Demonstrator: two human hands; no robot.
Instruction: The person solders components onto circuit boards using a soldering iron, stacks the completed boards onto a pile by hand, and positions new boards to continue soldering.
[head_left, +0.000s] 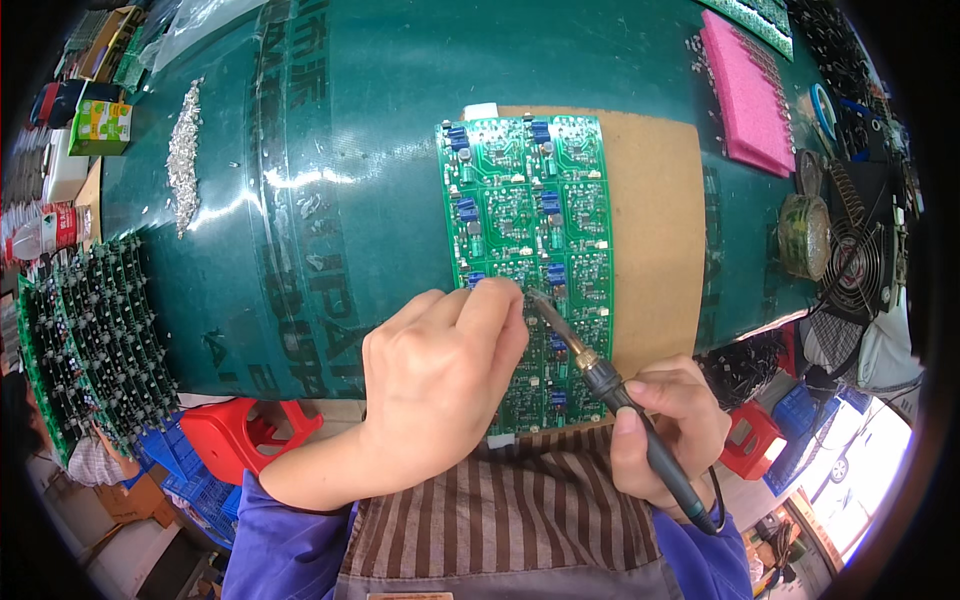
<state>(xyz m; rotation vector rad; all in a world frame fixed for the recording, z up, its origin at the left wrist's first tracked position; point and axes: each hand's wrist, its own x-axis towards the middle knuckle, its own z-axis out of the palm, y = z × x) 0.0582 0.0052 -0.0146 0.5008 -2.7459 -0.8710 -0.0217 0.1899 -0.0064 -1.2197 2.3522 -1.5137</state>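
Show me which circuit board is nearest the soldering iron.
The panel on the brown sheet, partly under the left hand; the soldering iron points at it. Other boards sit far left and upper right.

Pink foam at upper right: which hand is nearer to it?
Right. In the picture, the right hand is below and slightly left of the pink foam; the left hand is farther left, over the circuit board.

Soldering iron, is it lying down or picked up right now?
Picked up: the right hand grips the soldering iron, which slants toward the green circuit board panel.
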